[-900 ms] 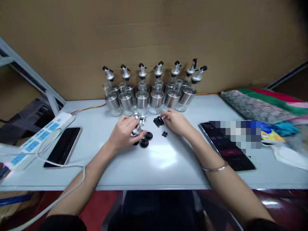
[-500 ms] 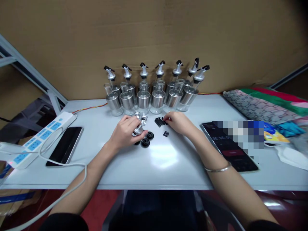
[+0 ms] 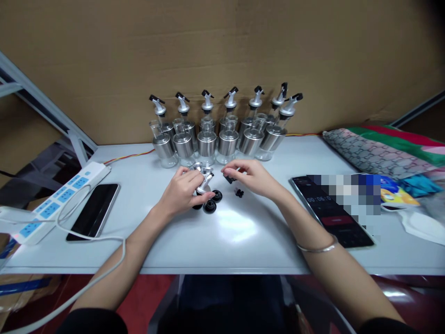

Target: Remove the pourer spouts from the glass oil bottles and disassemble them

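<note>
My left hand curls its fingers round a silver pourer spout, with more silver spout parts just beyond the fingertips. Several round black stoppers lie by its thumb, one partly covered by the hand. Over a row of small black levers, my right hand has its thumb and fingertips pinched together on one lever; the hand covers part of the row. A small cluster of tiny black pieces lies below the right fingers.
Behind the hands stand glass-and-steel bottles, the back ones topped with pourers. To the left are a power strip, a white cable and a phone. A larger phone, packets and a patterned cloth lie right.
My right hand has moved left across the black levers, now covering more of them. In my left hand the silver spout has turned and shifted slightly to the right.
</note>
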A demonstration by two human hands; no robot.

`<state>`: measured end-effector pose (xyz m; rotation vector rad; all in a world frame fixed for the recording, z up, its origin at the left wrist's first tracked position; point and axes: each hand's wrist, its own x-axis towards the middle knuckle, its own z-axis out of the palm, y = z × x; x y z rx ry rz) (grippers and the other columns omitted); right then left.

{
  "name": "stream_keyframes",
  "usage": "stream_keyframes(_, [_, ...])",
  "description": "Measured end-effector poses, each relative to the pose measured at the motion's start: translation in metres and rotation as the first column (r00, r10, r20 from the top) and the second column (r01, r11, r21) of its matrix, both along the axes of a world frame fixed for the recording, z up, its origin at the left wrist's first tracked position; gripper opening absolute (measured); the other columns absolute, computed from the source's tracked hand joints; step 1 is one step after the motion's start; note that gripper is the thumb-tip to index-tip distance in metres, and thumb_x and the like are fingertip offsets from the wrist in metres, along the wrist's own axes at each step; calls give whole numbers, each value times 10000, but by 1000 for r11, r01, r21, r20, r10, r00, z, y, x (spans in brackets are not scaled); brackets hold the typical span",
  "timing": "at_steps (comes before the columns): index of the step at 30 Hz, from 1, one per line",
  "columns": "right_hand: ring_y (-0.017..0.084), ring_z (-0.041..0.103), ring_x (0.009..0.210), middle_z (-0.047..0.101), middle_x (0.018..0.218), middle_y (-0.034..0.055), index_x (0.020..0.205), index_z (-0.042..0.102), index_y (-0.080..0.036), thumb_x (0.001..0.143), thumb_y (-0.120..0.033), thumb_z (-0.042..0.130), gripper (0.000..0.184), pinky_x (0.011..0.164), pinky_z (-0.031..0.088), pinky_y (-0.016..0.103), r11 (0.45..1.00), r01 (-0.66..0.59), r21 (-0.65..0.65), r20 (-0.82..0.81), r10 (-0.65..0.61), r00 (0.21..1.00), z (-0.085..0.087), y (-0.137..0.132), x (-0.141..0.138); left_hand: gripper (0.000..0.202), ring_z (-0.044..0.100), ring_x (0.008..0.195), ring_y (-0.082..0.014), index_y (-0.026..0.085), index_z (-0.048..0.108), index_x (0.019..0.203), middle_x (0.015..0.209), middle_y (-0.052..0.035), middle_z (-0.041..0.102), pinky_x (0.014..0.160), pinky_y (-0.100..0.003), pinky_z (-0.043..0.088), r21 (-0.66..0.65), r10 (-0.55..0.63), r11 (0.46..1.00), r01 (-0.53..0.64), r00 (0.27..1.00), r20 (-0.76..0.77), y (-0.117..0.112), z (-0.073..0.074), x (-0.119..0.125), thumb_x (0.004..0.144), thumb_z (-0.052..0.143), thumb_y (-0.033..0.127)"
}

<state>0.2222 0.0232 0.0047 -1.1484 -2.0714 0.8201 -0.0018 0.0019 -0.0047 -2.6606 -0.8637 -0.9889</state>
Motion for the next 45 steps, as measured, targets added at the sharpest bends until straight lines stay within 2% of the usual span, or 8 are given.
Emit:
stream_keyframes(5, [134, 551, 703, 640, 853, 42, 1002, 615, -156, 883, -341, 488, 254, 639, 425, 261, 980, -184, -80, -261, 157, 952, 1, -16, -22, 473, 440, 574, -132, 172, 465, 709, 616, 0, 522, 658, -280, 380, -105, -18, 994, 14, 999, -32, 0, -2, 0, 956, 272, 527])
stream_keyframes(17, [99, 376, 604, 415, 659, -40, 759, 524, -175, 908, -366, 468, 249, 590, 293, 244, 957, -275, -88, -339, 231, 912, 0, -18, -23, 414, 397, 548, -131, 186, 419, 676, 589, 12, 487, 585, -256, 368, -118, -44, 992, 39, 998, -41, -3, -3, 6, 958, 318, 472])
stream_keyframes(25, [75, 258, 466, 279, 496, -79, 544, 329, -213, 818, -448, 478, 390, 481, 224, 252, 864, -318, -391, -440, 128, 889, -4, -16, -23, 370, 442, 563, -138, 175, 486, 724, 640, -2, 536, 589, -260, 356, -16, -41, 999, 40, 993, -108, -3, -2, 7, 941, 398, 462])
stream_keyframes(29, [65, 275, 423, 303, 435, -75, 483, 332, -211, 818, -465, 470, 443, 472, 230, 256, 898, -235, -372, -360, 94, 928, 0, -11, -15, 368, 455, 567, -142, 170, 500, 763, 642, -6, 539, 576, -265, 343, 9, -21, 1000, 21, 996, -86, -1, -2, 4, 947, 383, 466])
stream_keyframes(33, [88, 418, 498, 458, 499, -32, 532, 470, -180, 788, -381, 501, 327, 543, 326, 254, 936, -160, -314, -286, 67, 956, 10, -6, 0, 349, 459, 563, -141, 172, 495, 779, 629, 1, 525, 558, -264, 326, -3, 0, 1000, 0, 999, -51, 0, 0, 2, 949, 385, 457])
stream_keyframes(37, [89, 368, 517, 429, 517, -41, 535, 423, -186, 738, -247, 434, 212, 541, 298, 249, 953, -86, -292, -42, 77, 996, 11, 0, 10, 355, 436, 544, -132, 181, 444, 720, 603, 12, 498, 550, -255, 329, 7, -38, 999, 38, 998, -54, -1, 1, 4, 949, 391, 446])
stream_keyframes(41, [98, 343, 514, 392, 524, -41, 553, 445, -183, 768, -238, 380, 232, 530, 279, 255, 968, -22, -251, 219, 79, 973, 5, 6, 15, 362, 415, 534, -128, 189, 408, 692, 588, 21, 473, 550, -251, 336, -11, -38, 999, 38, 998, -50, -1, 1, 5, 949, 389, 444])
stream_keyframes(45, [126, 451, 576, 568, 630, 3, 699, 628, -149, 780, -269, 446, 233, 566, 343, 261, 942, 32, -333, 366, 98, 925, 1, 10, 24, 360, 412, 537, -129, 193, 393, 685, 589, 21, 466, 551, -251, 342, -11, -32, 999, 31, 999, -41, -1, 1, 3, 944, 398, 444])
